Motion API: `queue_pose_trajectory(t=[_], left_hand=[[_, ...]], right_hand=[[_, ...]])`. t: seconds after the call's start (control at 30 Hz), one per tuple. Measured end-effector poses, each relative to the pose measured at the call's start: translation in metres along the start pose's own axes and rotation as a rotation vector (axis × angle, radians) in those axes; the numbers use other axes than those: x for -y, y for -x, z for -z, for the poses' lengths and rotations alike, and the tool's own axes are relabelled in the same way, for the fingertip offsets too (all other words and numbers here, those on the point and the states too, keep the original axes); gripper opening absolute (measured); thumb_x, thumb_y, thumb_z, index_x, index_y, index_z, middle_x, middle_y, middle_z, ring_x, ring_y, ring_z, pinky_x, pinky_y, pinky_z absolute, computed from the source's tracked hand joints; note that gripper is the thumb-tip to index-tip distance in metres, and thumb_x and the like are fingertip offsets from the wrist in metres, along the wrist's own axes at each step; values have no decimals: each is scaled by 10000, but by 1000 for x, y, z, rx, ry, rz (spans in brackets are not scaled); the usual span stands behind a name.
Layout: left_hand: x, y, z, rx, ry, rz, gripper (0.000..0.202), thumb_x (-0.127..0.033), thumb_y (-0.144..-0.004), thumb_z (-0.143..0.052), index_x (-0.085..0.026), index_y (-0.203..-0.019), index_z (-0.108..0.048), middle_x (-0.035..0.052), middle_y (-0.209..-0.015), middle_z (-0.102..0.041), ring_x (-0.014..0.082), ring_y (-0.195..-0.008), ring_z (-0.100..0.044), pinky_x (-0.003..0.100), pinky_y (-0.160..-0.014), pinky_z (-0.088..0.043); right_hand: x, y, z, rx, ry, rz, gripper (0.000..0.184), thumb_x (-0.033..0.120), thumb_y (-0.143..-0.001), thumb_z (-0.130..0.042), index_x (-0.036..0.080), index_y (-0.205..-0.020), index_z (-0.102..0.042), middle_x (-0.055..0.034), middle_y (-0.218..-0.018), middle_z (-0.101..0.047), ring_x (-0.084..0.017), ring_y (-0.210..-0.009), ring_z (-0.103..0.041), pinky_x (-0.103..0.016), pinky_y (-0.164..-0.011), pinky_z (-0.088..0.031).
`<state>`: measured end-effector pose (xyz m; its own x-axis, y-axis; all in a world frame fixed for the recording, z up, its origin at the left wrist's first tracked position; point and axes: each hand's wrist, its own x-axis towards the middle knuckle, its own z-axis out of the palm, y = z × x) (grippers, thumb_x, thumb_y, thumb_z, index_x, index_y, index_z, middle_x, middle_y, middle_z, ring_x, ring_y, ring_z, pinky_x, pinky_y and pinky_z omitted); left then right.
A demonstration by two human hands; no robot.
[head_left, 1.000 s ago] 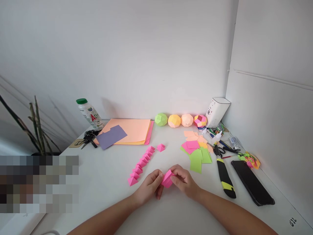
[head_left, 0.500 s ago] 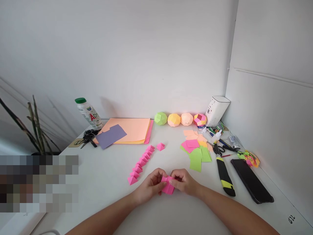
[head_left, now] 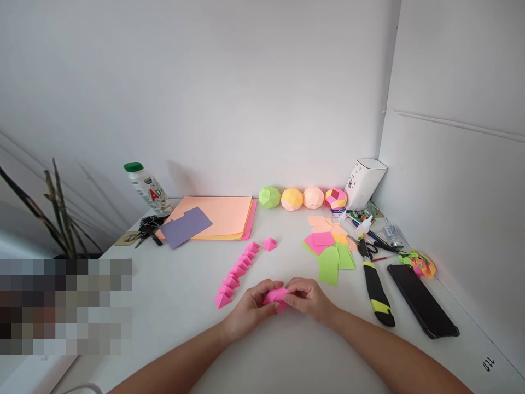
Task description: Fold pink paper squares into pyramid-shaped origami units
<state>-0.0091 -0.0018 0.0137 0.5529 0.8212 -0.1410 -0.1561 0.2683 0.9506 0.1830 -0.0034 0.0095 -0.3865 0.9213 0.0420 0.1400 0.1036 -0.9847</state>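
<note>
My left hand [head_left: 251, 309] and my right hand [head_left: 310, 300] meet over the white table [head_left: 172, 306], both pinching one folded pink paper piece [head_left: 275, 296] between their fingertips. Just left of my hands runs a diagonal row of several small pink folded paper units [head_left: 238, 269], with a single pink unit [head_left: 269, 244] apart at its far end. Loose green, pink and orange paper squares [head_left: 330, 247] lie to the right of my hands.
Against the back wall stand paper balls [head_left: 302, 198], a white box [head_left: 364, 184] and a green-capped bottle [head_left: 148, 188]. Orange sheets with a purple piece [head_left: 213, 219] lie beside keys [head_left: 148, 229]. A utility knife [head_left: 377, 293], scissors [head_left: 366, 249] and a black phone [head_left: 422, 301] lie right.
My hands have turned and pressed the pink paper piece, which now looks flatter and more covered by my fingers. The view has shifted slightly.
</note>
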Motion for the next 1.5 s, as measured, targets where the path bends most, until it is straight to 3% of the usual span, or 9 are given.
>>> queue_pose_trajectory(t=[0.27,0.53,1.5], left_hand=[[5,1,-2,-96,-258,-54,252,-389,-800,-602,-205,-957,-670,18,-817,-541,119,-543,-543,270,-517,-483],[1,4,-4,-94,-392,-70,238,-347,-843,-542,-200,-963,-686,11,-727,-537,83,-428,-478,229,-416,-394],[3,5,-3,-79,-530,-118,266,-337,-869,-497,-158,-850,-694,-31,-544,-484,76,-398,-428,212,-429,-371]], right_hand=[[-4,0,-1,-39,-107,-50,208,373,-769,-661,172,-741,-613,-2,-705,-593,-126,-626,-519,-252,-571,-406],[-6,0,-2,-66,-139,-98,221,368,-744,-689,174,-821,-614,-1,-738,-596,-127,-658,-532,-255,-606,-425],[4,0,0,-31,-112,-41,180,325,-776,-661,158,-716,-633,-3,-684,-571,-117,-610,-495,-246,-555,-388]])
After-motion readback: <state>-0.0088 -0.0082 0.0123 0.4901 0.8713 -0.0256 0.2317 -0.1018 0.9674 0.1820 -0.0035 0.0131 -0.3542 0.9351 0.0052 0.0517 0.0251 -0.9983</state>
